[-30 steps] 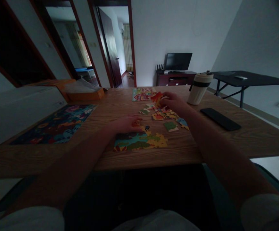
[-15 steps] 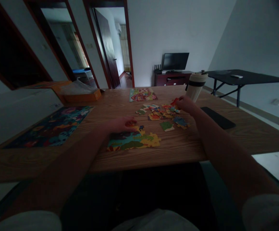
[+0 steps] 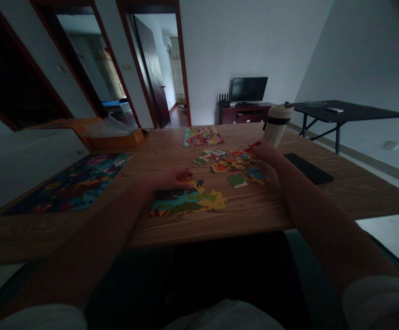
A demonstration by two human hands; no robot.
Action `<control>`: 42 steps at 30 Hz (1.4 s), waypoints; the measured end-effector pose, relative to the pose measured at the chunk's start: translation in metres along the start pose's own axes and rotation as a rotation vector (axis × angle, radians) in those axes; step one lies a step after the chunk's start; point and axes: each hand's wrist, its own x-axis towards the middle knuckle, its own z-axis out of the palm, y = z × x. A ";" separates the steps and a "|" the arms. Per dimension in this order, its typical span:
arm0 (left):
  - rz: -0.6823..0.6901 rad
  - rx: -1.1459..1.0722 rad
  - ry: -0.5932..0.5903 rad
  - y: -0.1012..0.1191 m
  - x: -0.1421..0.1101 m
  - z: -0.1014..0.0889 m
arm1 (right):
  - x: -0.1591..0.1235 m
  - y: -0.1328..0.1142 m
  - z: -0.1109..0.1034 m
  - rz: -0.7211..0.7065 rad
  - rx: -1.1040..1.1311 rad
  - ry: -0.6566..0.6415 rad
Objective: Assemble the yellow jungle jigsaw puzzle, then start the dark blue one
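My left hand (image 3: 172,178) is closed on an orange puzzle piece (image 3: 184,176), at the upper edge of a partly joined puzzle (image 3: 188,201) in teal, green and yellow. A small dark piece of picture (image 3: 199,183) shows just right of those fingers. At the right end of a pile of loose puzzle pieces (image 3: 225,162), my right hand (image 3: 267,151) pinches a red-orange puzzle piece (image 3: 252,148). Below the pile lie a green piece (image 3: 237,180) and a blue joined bit of puzzle (image 3: 257,175).
A cream tumbler (image 3: 275,126) stands behind my right hand, and a black phone-like slab (image 3: 307,168) lies to its right. A colourful picture sheet (image 3: 202,136) is at the back. On the left are a dark picture sheet (image 3: 79,183) and an orange box (image 3: 117,138) with clear plastic.
My right hand has shifted slightly down and right with the red-orange piece. My left hand keeps nearly the same place over the joined puzzle. The view has shifted a little.
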 end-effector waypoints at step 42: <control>-0.054 0.028 -0.026 -0.007 -0.001 -0.006 | 0.003 0.013 -0.021 0.000 -0.322 -0.144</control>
